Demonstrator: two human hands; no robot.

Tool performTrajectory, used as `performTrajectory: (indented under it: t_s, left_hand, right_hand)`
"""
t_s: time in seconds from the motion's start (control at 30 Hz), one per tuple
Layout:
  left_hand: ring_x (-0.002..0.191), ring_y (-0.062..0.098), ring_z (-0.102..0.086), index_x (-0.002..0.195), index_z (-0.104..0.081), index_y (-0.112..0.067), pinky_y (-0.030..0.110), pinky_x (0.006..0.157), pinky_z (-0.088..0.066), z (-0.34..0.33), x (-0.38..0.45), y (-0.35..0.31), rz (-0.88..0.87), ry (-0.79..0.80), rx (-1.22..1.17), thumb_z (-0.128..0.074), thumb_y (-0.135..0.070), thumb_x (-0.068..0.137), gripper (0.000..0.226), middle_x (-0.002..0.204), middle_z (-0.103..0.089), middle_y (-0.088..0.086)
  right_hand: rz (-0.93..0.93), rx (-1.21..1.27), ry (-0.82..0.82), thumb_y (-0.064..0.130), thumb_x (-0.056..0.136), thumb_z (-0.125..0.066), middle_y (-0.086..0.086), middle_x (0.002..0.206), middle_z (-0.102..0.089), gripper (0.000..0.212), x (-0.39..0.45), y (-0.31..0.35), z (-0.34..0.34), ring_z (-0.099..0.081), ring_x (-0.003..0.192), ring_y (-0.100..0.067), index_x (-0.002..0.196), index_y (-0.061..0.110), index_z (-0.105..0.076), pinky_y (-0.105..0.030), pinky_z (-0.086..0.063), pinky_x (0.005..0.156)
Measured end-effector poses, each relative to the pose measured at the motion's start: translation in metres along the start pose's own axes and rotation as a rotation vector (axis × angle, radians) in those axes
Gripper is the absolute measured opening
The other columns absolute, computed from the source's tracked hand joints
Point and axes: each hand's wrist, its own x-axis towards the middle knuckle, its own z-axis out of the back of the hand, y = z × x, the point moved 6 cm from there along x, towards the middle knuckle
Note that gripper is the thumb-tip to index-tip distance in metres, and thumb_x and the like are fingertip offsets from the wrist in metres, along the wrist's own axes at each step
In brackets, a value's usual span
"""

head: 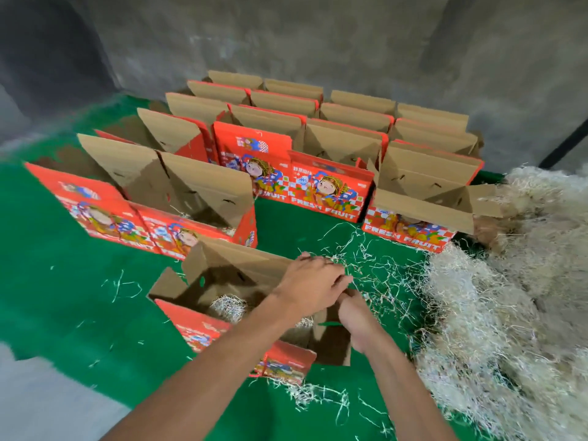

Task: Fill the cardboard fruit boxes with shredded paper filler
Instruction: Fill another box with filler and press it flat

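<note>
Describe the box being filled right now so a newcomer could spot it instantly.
Start at the green mat, with rows of red fruit boxes at the back and a heap of shredded paper on the right. The box sits alone nearest the camera, beside that heap. Unlike the others, both hands are at its open top and a clump of filler shows inside.
</note>
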Motion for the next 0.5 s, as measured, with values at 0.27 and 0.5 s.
performTrajectory:
  t_s: [0.27,0.5]
  left_hand:
    - [0.093,0.019,-0.067,0.098,-0.068,-0.023,0.039,0.098,-0.04,0.03,-0.038,0.114,-0.001,-0.086,0.074,-0.035,-0.043,0.105,0.038,0.095,-0.073,-0.003]
    - [0.086,0.021,-0.067,0.092,-0.067,-0.023,0.037,0.096,-0.037,0.058,-0.069,0.193,0.054,-0.089,0.057,-0.042,-0.037,0.103,0.031,0.09,-0.073,-0.002]
  right_hand:
    - [-0.043,0.085,-0.018,0.03,0.102,-0.052,-0.005,0.085,-0.067,0.014,0.009,0.02,-0.126,-0.062,0.072,-0.018,0.098,0.017,-0.049,-0.027,-0.044,0.059]
    - [0.009,0.176,0.118,0.017,0.1,-0.051,0.0,0.058,-0.068,0.006,0.01,0.041,-0.229,-0.064,0.047,-0.011,0.098,0.014,-0.056,-0.022,-0.048,0.043]
